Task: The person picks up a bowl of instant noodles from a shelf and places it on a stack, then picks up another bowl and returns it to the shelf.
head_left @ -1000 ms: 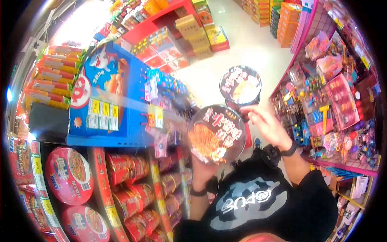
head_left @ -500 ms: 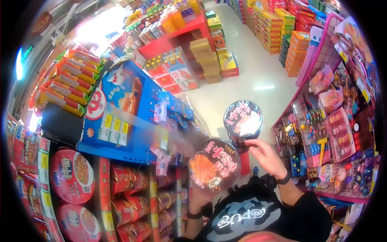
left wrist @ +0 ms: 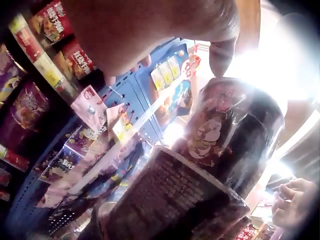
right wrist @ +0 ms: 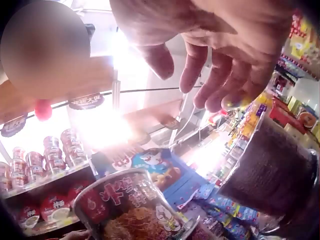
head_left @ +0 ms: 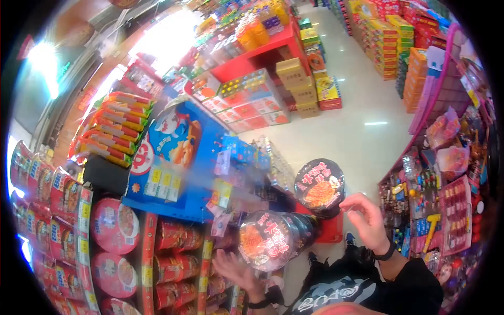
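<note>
left hand (head_left: 236, 269): palm up, fingers spread wide, just under tilted noodle bowl (head_left: 269, 240); contact unclear
right hand (head_left: 367, 220): raised, fingers loosely bent, empty, beside second bowl (head_left: 319, 185)

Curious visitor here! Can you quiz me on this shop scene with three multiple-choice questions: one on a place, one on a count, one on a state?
1. Where is the left hand?
A) under the tilted bowl
B) on the toy rack
C) flat on the floor
2. How many black noodle bowls are by the hands?
A) one
B) two
C) four
3. How is the right hand?
A) gripping a bowl
B) a tight fist
C) open, empty
1 A: its spread fingers lie below that bowl. 2 B: the tilted one and an upright bowl. 3 C: fingers loose, nothing held.
</note>
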`<state>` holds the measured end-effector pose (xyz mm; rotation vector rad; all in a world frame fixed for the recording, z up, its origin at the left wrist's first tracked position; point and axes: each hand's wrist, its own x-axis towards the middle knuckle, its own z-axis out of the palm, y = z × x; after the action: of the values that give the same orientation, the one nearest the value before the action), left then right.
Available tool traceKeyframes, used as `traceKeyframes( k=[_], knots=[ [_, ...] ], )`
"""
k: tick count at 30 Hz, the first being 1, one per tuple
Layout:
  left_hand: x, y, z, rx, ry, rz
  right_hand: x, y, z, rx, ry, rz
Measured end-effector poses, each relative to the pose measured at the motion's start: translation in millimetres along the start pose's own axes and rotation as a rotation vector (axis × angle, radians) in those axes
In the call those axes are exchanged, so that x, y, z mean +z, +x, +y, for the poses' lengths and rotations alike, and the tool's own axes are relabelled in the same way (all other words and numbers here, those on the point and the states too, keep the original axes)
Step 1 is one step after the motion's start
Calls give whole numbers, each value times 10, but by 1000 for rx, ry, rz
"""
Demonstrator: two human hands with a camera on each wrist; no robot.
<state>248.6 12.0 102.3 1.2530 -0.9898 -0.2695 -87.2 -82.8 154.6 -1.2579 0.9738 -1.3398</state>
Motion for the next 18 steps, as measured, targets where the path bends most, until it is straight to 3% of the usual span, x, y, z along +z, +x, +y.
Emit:
traceKeyframes(
  k=[4,8,13,18],
  knots=[
    [-260,-336,-131,24,21,79,71,18,-83,50,152,-149],
    [-330,-634,186,-32,43,215,239,-119,-176,37,295,-365],
    [-651,-1085,410,2,107,385,662,-291,-176,-49,354,-814],
    [-1290,-1556,569,25,182,439,1303,-535,-225,-171,314,-1273]
  ],
)
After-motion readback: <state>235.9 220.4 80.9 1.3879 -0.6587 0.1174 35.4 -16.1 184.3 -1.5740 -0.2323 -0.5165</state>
